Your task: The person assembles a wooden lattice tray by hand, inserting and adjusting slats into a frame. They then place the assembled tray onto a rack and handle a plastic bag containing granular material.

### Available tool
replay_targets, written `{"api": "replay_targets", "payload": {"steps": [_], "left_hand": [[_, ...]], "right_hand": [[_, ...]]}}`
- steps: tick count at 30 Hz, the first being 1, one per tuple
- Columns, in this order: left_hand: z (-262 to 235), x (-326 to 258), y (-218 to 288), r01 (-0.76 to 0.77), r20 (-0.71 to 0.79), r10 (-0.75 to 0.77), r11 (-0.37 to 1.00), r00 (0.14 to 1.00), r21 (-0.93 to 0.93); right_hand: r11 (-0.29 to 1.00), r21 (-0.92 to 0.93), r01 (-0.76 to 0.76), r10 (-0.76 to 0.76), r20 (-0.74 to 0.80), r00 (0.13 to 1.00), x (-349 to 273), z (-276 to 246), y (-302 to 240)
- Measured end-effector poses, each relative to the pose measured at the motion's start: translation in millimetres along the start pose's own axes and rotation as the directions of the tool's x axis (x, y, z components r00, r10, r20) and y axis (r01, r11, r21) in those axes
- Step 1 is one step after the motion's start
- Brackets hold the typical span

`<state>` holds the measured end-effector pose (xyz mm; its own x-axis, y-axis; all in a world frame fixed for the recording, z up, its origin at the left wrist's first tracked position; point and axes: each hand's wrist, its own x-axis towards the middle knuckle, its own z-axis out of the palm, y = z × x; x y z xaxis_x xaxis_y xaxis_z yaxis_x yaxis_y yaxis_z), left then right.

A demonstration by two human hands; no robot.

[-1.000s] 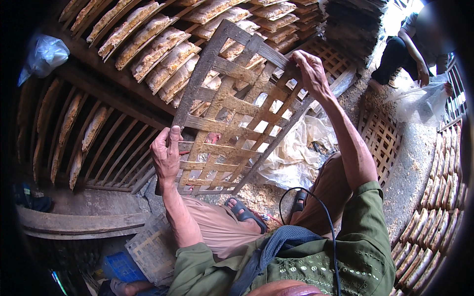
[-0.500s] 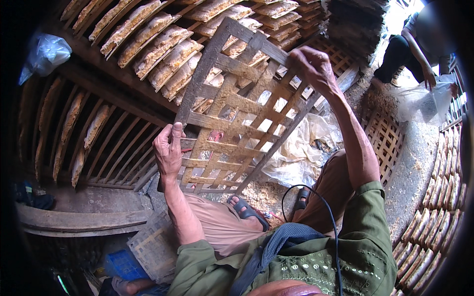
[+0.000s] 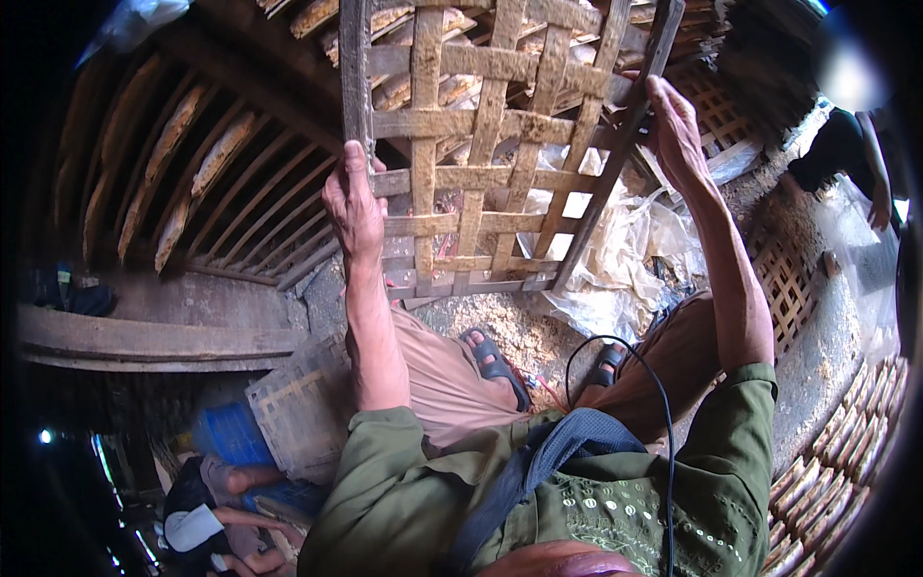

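Observation:
A square lattice tray (image 3: 486, 125) of woven bamboo strips in a dark wooden frame is held up before me, its top cut off by the picture's edge. My left hand (image 3: 358, 210) grips the left side bar, thumb lying along the front. On the opposite bar, my right hand (image 3: 679, 135) is closed around the frame, some of its fingers hidden behind the wood. Brownish crumbs or dust cling to the strips. Through the gaps show crumpled clear plastic sheeting (image 3: 649, 236) and pale shavings (image 3: 514, 322) on the ground.
Racks of thin boards with pale crusty slabs (image 3: 178, 130) stand at left; more slabs (image 3: 856, 413) lie lower right. Another lattice tray (image 3: 784, 288) rests on the floor at right. People (image 3: 836, 144) are at upper right and lower left, near a blue crate (image 3: 236, 435). A black cable (image 3: 663, 423) crosses my front.
The tray has turned from a tilt to nearly upright and moved up in view. Both hands still hold it; the right one is now lower along its side. The view has shifted too.

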<state>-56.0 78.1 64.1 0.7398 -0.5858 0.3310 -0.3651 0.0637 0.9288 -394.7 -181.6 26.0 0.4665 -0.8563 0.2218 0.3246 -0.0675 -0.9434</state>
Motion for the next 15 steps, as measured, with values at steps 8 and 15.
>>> {"api": "replay_targets", "payload": {"steps": [8, 15], "left_hand": [[-10, -5, -2, 0.055, -0.058, -0.06, 0.995, 0.997, -0.084], [-2, -12, 3, 0.051, -0.084, -0.051, 0.999, 0.995, -0.005]], "right_hand": [[0.989, -0.022, 0.143, -0.143, -0.005, 0.99, -1, 36, -11], [0.995, 0.078, 0.06, -0.065, 0.064, 0.996, -7, 4, 1]]}}
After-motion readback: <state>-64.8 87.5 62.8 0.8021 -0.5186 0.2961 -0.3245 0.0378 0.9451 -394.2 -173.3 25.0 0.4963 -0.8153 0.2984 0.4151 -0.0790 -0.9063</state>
